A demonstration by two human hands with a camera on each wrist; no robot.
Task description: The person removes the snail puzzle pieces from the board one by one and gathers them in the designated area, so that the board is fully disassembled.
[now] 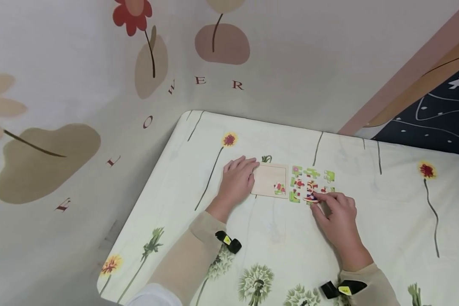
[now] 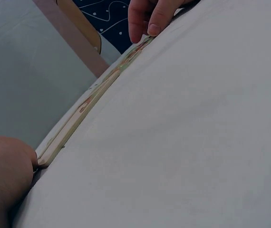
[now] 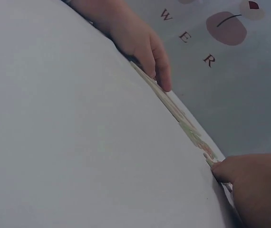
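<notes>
A shallow wooden puzzle tray (image 1: 265, 180) lies on the table, with one puzzle piece (image 1: 279, 188) set in its lower right corner. My left hand (image 1: 237, 180) rests along the tray's left edge, fingers extended and fingertips on the upper left corner. Loose jigsaw pieces (image 1: 312, 173) in green, red and white lie in rough rows just right of the tray. At the lower part of these rows my right hand (image 1: 337, 214) pinches a red and purple puzzle piece (image 1: 310, 198) between thumb and fingers. The fingers partly cover that piece and its neighbours.
A white cloth with printed flowers covers the table (image 1: 275, 229). Behind it and to the left stand pale walls (image 1: 290, 76) with flower pictures and lettering. A dark patterned panel (image 1: 440, 114) shows at the back right. Both wrists wear black camera straps (image 1: 228, 241).
</notes>
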